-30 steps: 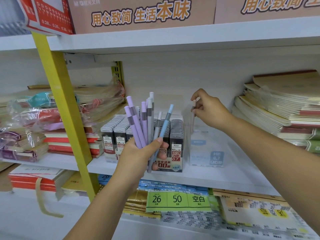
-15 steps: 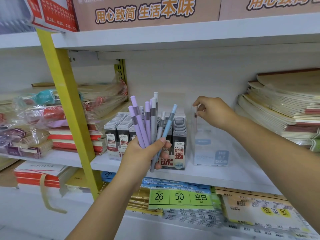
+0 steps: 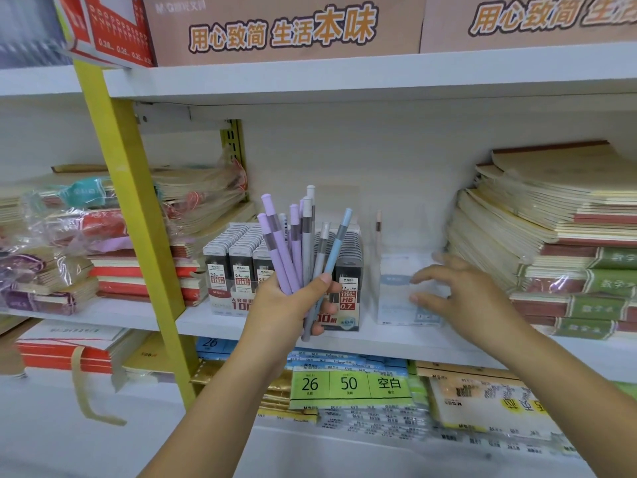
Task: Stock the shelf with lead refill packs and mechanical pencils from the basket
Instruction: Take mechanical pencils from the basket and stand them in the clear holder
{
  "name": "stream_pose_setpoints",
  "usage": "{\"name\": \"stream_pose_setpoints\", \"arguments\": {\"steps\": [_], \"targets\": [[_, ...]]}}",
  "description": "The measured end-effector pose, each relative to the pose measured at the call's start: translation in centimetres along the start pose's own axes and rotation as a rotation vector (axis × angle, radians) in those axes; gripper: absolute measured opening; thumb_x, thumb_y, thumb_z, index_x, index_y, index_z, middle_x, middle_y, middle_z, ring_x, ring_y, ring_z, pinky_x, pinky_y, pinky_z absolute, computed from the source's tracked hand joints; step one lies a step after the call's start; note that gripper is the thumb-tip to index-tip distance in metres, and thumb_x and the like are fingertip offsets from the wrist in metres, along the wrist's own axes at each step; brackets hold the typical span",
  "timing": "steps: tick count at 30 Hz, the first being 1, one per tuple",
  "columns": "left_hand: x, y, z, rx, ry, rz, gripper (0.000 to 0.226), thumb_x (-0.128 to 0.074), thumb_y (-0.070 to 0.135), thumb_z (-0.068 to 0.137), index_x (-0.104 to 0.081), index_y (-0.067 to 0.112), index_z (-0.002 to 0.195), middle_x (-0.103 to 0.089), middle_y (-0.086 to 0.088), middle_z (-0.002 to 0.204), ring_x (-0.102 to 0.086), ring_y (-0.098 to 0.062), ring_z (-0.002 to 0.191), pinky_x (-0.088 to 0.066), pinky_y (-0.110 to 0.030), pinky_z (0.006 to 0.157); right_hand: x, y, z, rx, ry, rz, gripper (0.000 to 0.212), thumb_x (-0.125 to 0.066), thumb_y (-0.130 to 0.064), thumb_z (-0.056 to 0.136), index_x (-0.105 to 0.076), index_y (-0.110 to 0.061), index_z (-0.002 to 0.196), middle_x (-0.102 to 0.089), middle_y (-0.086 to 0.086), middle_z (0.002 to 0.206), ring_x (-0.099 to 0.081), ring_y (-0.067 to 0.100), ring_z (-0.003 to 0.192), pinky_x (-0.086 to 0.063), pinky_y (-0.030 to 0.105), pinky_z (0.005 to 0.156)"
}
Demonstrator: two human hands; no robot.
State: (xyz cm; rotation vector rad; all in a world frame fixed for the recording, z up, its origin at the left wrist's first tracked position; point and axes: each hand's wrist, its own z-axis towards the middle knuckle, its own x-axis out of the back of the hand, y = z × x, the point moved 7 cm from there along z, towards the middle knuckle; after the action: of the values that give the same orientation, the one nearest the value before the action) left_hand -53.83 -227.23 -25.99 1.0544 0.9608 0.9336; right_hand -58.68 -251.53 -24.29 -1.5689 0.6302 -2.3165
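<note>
Head view, looking at a white shop shelf (image 3: 396, 336). The risks as I judge them: the fanned bundle could slip from a one-handed grip and scatter; a reaching hand could also nudge the light clear display box (image 3: 403, 305) and tip the single pencil (image 3: 378, 229) standing in it. The left hand (image 3: 293, 305) is curled tight around the mechanical pencils (image 3: 300, 243), purple, grey and blue, held upright in front of the rows of lead refill packs (image 3: 241, 263). The right hand (image 3: 458, 298) is empty, fingers spread, just before the box; blur hides whether it touches. The basket is out of sight.
</note>
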Motion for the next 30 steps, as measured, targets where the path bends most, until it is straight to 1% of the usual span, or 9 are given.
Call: {"name": "stream_pose_setpoints", "arguments": {"steps": [5, 7, 11, 13, 15, 19, 23, 25, 30], "targets": [[0.1, 0.0, -0.4, 0.003, -0.011, 0.034, 0.012, -0.068, 0.019, 0.094, -0.069, 0.013, 0.104, -0.079, -0.004, 0.086, -0.069, -0.009, 0.062, -0.054, -0.023, 0.047, -0.7, -1.8, -1.2, 0.038, 0.002, -0.014, 0.018, -0.073, -0.04, 0.082, -0.058, -0.048, 0.085, -0.037, 0.003, 0.152, -0.051, 0.024, 0.126, -0.039, 0.033, 0.104], [0.0, 0.1, -0.6, 0.012, -0.017, 0.035, 0.013, -0.068, 0.019, 0.093, -0.068, 0.014, 0.105, -0.079, -0.005, 0.087, -0.07, -0.009, 0.064, -0.054, -0.024, 0.048, -1.0, -2.1, -1.3, 0.015, -0.014, -0.05, 0.019, -0.071, -0.043, 0.083, -0.062, -0.041, 0.099, -0.032, 0.002, 0.155, -0.049, 0.024, 0.127, -0.038, 0.032, 0.106], [-0.5, 0.2, -0.8, 0.044, -0.048, 0.022, 0.017, -0.069, 0.02, 0.092, -0.068, 0.014, 0.108, -0.079, -0.005, 0.089, -0.071, -0.01, 0.066, -0.054, -0.023, 0.05, 0.1, -3.5, -1.8, 0.059, 0.093, -0.181, 0.054, -0.062, -0.05, 0.087, -0.048, -0.034, 0.136, -0.025, -0.001, 0.157, -0.031, 0.02, 0.139, -0.031, 0.031, 0.109], [-0.9, 0.3, -0.8, 0.059, -0.065, 0.012, 0.02, -0.069, 0.021, 0.092, -0.068, 0.012, 0.109, -0.079, -0.006, 0.092, -0.071, -0.01, 0.067, -0.054, -0.023, 0.051, 2.0, -6.3, -2.2, 0.239, 0.285, -0.024, 0.046, -0.059, -0.042, 0.09, -0.053, -0.028, 0.133, -0.047, -0.007, 0.14, -0.042, 0.009, 0.129, -0.031, 0.014, 0.103], [-1.4, 0.3, -0.8, 0.064, -0.089, 0.007, 0.018, -0.069, 0.021, 0.092, -0.07, 0.012, 0.107, -0.079, -0.006, 0.093, -0.071, -0.01, 0.068, -0.053, -0.023, 0.052, 2.6, -8.1, -1.9, 0.266, 0.284, 0.316, 0.038, -0.061, -0.036, 0.091, -0.056, -0.032, 0.128, -0.063, -0.02, 0.113, -0.055, -0.005, 0.104, -0.037, 0.002, 0.087], [-2.5, 0.4, -0.6, 0.051, -0.126, 0.003, 0.018, -0.07, 0.022, 0.092, -0.07, 0.018, 0.109, -0.079, -0.005, 0.095, -0.074, -0.013, 0.074, -0.055, -0.023, 0.055, 1.8, -9.9, 0.0, 0.189, 0.106, 0.754, 0.03, -0.067, -0.021, 0.09, -0.058, -0.032, 0.116, -0.075, -0.005, 0.086, -0.07, 0.008, 0.08, -0.055, 0.019, 0.065], [-1.9, 0.1, -0.2, 0.059, -0.098, -0.045, 0.017, -0.069, 0.023, 0.091, -0.07, 0.018, 0.108, -0.08, -0.005, 0.095, -0.076, -0.016, 0.078, -0.057, -0.025, 0.056, 6.2, -8.2, 1.9, 0.214, 0.313, 0.93, 0.024, -0.061, -0.006, 0.092, -0.055, -0.028, 0.102, -0.075, 0.005, 0.084, -0.073, 0.019, 0.075, -0.056, 0.022, 0.057], [-1.1, -0.2, 0.1, 0.064, -0.056, -0.039, 0.015, -0.07, 0.022, 0.091, -0.07, 0.017, 0.105, -0.079, -0.005, 0.092, -0.072, -0.012, 0.066, -0.055, -0.024, 0.053, 8.0, -6.9, 3.4, 0.224, 0.372, 0.79, 0.031, -0.061, -0.005, 0.091, -0.054, -0.035, 0.097, -0.074, 0.009, 0.085, -0.073, 0.018, 0.075, -0.058, 0.024, 0.061], [0.2, -0.9, 0.5, 0.07, 0.007, -0.061, 0.027, -0.074, 0.031, 0.078, -0.072, 0.014, 0.1, -0.074, -0.003, 0.076, -0.058, -0.008, 0.055, -0.049, -0.023, 0.048, 5.2, -5.5, 7.5, 0.223, 0.211, 0.306, 0.031, -0.065, -0.01, 0.089, -0.053, -0.039, 0.091, -0.063, -0.004, 0.086, -0.07, 0.021, 0.081, -0.058, 0.047, 0.079]]}}
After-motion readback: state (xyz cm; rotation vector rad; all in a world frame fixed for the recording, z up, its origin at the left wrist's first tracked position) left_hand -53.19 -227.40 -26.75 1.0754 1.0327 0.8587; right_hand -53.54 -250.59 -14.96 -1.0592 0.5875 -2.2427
